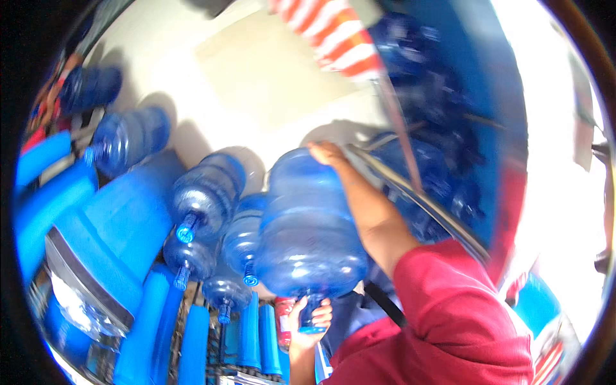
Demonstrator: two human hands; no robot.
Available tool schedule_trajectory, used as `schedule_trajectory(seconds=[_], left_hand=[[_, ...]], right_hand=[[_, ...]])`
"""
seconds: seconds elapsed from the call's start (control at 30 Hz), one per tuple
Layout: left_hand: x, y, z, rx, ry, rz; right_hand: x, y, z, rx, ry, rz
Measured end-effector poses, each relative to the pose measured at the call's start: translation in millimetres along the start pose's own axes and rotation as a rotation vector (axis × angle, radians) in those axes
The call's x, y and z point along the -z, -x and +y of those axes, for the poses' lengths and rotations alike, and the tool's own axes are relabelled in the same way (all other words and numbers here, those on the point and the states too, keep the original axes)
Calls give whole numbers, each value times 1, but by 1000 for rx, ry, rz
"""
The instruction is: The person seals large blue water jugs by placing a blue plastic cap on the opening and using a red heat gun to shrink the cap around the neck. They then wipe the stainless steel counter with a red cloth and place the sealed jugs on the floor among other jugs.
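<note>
Jug (pixel 308 218): translucent blue plastic, glossy, ribbed. Stacked jugs (pixel 208 192): same glossy plastic. Sleeve (pixel 449 308): matt red cloth. Rail (pixel 417 199): smooth shiny metal. Wall (pixel 256 77): matt, pale

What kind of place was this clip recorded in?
Probably a water-refilling or bottled-water delivery shop. The person's right hand and left hand carry a large translucent blue plastic water jug, more empty blue jugs lie stacked on blue racks, and further jugs are stored behind.

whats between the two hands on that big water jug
Only the big blue water jug itself, in the head view: the right hand rests on its base at the top, and the left hand grips its neck below. Nothing else lies between them.
</note>
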State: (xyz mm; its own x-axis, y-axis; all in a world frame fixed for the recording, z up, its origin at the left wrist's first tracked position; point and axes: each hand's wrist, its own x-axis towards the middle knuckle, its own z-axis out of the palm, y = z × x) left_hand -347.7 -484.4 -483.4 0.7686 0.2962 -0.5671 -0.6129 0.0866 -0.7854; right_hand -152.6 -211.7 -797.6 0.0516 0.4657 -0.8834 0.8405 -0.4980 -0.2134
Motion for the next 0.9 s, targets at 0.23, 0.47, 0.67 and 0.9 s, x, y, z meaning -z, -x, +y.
schedule_trajectory(seconds=[0.23,0.47,0.67,0.9], left_hand=[[17,123,-59,-56,-525,313],[6,206,-70,139,-741,532],[-6,188,-98,381,-1001,698],[-58,148,-199,534,-1296,935]], right_hand=[[42,195,30,-24,-441,190],[-16,330,123,-199,-706,348],[-46,420,214,-423,-908,514],[-41,524,306,-607,-1102,801]])
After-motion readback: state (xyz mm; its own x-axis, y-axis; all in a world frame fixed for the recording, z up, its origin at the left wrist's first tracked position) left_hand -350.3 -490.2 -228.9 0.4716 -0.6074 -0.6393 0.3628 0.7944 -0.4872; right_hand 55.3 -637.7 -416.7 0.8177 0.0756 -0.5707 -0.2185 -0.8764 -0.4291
